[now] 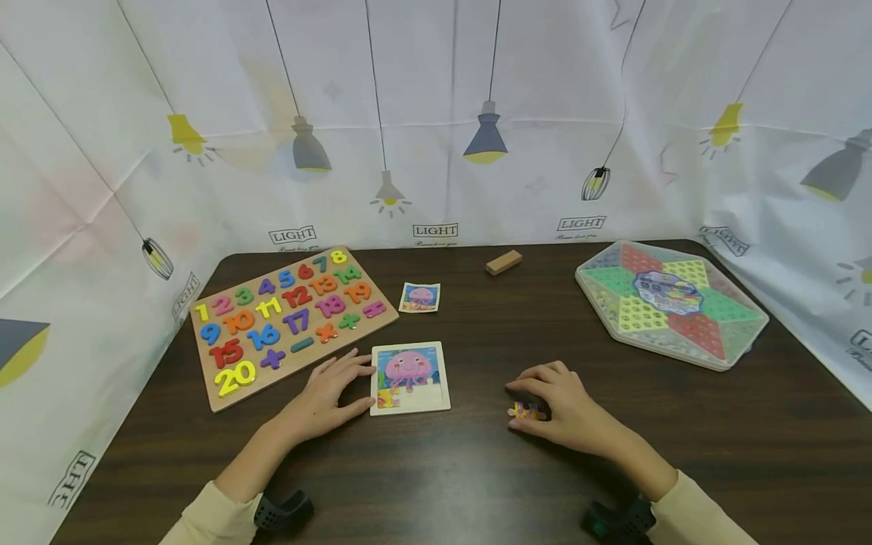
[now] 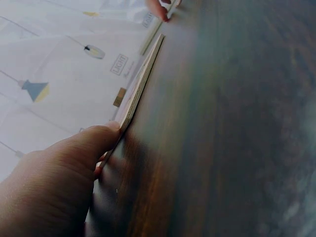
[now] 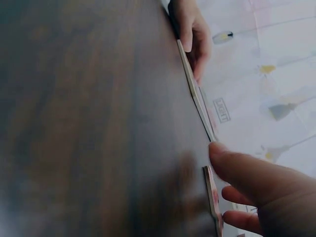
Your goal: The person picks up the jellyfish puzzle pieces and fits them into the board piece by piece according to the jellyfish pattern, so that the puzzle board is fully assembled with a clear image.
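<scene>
A square jigsaw puzzle (image 1: 409,371) in a pale wooden tray shows a pink jellyfish, with a bare pale area along its lower right. My left hand (image 1: 330,393) lies against the tray's left side, thumb at the lower corner and fingertips at the upper part. In the left wrist view its thumb touches the tray's edge (image 2: 142,84). My right hand (image 1: 568,409) is arched over small yellow and purple puzzle pieces (image 1: 526,410) on the table. The right wrist view shows the thumb apart from a piece (image 3: 212,197) lying flat; the fingers partly hide the pieces' far side.
Left of the puzzle lies a wooden number board (image 1: 293,318) with colourful digits. Behind the puzzle are a small jellyfish picture card (image 1: 419,297) and a wooden block (image 1: 504,263). A hexagonal game box (image 1: 671,303) lies at the back right. A printed cloth (image 1: 436,182) hangs behind the table.
</scene>
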### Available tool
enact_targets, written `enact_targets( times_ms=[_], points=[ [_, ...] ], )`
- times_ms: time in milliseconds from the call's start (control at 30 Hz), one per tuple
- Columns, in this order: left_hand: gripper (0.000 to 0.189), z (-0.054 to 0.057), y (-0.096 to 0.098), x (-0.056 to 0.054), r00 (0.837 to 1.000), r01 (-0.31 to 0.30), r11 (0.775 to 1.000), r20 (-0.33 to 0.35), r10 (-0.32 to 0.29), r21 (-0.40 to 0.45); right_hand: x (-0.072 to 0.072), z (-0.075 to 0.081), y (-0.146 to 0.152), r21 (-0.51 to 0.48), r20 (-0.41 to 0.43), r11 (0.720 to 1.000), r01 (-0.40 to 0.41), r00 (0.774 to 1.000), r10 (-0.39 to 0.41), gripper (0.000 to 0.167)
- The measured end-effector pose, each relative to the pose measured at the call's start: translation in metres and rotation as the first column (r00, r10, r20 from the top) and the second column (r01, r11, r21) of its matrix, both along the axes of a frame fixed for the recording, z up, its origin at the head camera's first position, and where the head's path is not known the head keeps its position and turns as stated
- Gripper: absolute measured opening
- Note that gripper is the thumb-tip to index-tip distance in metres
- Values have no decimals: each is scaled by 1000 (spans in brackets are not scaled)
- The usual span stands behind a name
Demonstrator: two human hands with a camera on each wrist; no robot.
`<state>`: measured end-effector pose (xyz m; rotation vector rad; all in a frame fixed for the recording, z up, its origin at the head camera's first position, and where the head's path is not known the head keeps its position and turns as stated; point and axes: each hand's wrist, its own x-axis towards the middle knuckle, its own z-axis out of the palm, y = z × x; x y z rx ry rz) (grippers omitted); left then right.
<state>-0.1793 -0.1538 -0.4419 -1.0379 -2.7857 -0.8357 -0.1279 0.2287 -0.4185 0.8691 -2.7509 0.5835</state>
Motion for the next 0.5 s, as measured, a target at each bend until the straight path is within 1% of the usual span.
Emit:
enact_targets(
  times_ms=[133, 300, 500],
  points=[
    [49, 0, -1, 1, 1000, -2, 1000, 11, 2, -3, 6, -2, 6, -15, -14, 1000, -24, 1000, 24, 38],
    [49, 0, -1, 0, 1000, -1, 1000, 18, 1, -4, 8, -4, 7, -47, -52, 998, -49, 998, 47, 31],
    [49, -1, -1, 0, 1000, 1, 1000, 13, 0, -7, 9, -5, 8, -84, -39, 995, -55, 998, 52, 26]
  ],
)
